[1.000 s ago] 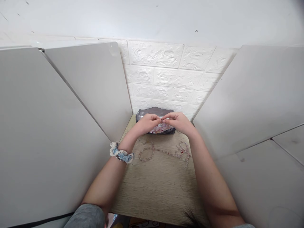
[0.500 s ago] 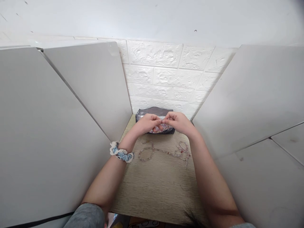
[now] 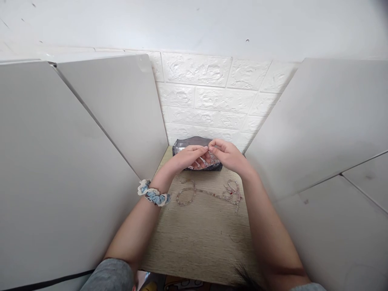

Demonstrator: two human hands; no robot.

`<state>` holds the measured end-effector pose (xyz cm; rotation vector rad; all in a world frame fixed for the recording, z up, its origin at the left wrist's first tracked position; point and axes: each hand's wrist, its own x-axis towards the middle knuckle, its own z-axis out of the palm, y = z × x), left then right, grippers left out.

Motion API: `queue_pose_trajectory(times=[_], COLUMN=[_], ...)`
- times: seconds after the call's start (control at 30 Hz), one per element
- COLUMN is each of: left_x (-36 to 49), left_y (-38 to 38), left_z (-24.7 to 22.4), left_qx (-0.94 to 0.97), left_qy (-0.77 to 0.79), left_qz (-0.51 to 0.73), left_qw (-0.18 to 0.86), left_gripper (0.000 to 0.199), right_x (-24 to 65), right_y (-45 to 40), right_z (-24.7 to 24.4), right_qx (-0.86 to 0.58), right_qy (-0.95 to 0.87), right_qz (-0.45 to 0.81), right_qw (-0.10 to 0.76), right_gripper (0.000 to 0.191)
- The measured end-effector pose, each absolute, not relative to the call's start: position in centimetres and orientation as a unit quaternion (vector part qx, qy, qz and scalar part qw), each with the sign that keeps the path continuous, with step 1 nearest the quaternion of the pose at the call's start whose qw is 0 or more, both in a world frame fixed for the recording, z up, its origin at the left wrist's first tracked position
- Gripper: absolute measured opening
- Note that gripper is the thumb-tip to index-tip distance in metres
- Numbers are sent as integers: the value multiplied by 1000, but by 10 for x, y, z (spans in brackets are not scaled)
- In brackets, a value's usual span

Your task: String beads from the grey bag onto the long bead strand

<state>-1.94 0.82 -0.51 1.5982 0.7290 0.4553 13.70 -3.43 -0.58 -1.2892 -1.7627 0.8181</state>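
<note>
My left hand [image 3: 193,155] and my right hand [image 3: 226,154] meet fingertip to fingertip over a dark pouch [image 3: 194,141] at the back of the tabletop. Thumb and forefinger of each hand are pinched together; anything between them is too small to make out. The left hand's other fingers hang loosely curled over small pale and pink beads [image 3: 216,159] in the pouch's opening. Nearer me lies a strand of beads [image 3: 212,194], looped at its left end and bunched into a flower-like knot with red beads on the right.
The wood-grain tabletop [image 3: 194,246] sits between grey panels on the left [image 3: 112,105] and right [image 3: 327,121]. A white brick-patterned wall [image 3: 209,97] closes off the back. A loose dark thread or hair [image 3: 233,239] lies near the front right.
The right fingertips have risen slightly, and the left fingers have opened out more over the beads. The strand lies as before.
</note>
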Motion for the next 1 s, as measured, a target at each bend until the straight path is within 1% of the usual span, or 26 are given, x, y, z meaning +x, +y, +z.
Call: queue_pose_trajectory(times=[0.17,0.3,0.43,0.6,0.73,0.8,0.87,0.93,1.0], left_x=[-21,-23,-23,-22,-23,-23,-23,-23,-22], left_y=[3,2,2,1,1,2,3,4,6], left_z=[1,4,3,4,5,5,4,3,1], left_qx=[644,612,610,611,613,621,625,626,628], left_qy=[240,248,241,200,230,250,264,277,291], left_qz=[227,230,229,269,283,290,303,318,331], left_qw=[690,715,719,718,701,684,669,656,642], left_gripper=[27,28,30,21,21,22,23,23,23], right_x=[137,134,131,130,131,128,123,116,110], right_y=[-36,-41,-48,-50,-45,-41,-36,-31,-27], right_z=[-4,1,7,11,8,4,0,-5,-10], right_qx=[-497,-499,-492,-456,-453,-445,-421,-381,-337], right_qy=[-685,-683,-679,-669,-646,-604,-524,-410,-283], right_qz=[324,322,319,343,364,410,481,558,614], right_qw=[423,425,441,477,495,518,563,612,655], right_gripper=[18,18,19,16,18,18,14,8,12])
